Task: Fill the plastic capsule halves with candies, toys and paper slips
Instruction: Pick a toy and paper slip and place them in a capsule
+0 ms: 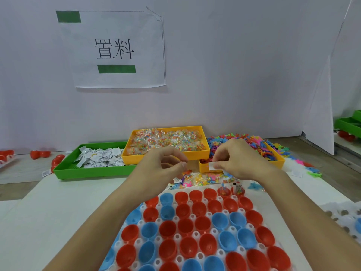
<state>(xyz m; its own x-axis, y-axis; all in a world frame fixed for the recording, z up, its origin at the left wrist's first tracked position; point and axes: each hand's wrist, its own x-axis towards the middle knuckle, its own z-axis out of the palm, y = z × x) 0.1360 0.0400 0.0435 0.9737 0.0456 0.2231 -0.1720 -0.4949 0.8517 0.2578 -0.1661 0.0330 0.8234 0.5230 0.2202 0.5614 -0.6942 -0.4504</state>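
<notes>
Red and blue capsule halves (203, 223) sit open in a white holder tray (176, 236) in front of me. Two red halves at the far right of the back row (224, 191) hold candy and a slip. My left hand (166, 165) hovers above the back of the tray, fingers curled, pinching a small orange toy (186, 172). My right hand (236, 159) pinches a white paper slip (213, 165). Loose candy packets and toys (205, 178) lie on the table under both hands.
A green tray (64, 169) of paper slips stands at back left. An orange tray (201, 153) of candy packets is behind my hands, and another orange tray (277, 156) with bright toys at back right. A second white holder (340, 214) lies at right. Red capsule halves (39, 154) lie far left.
</notes>
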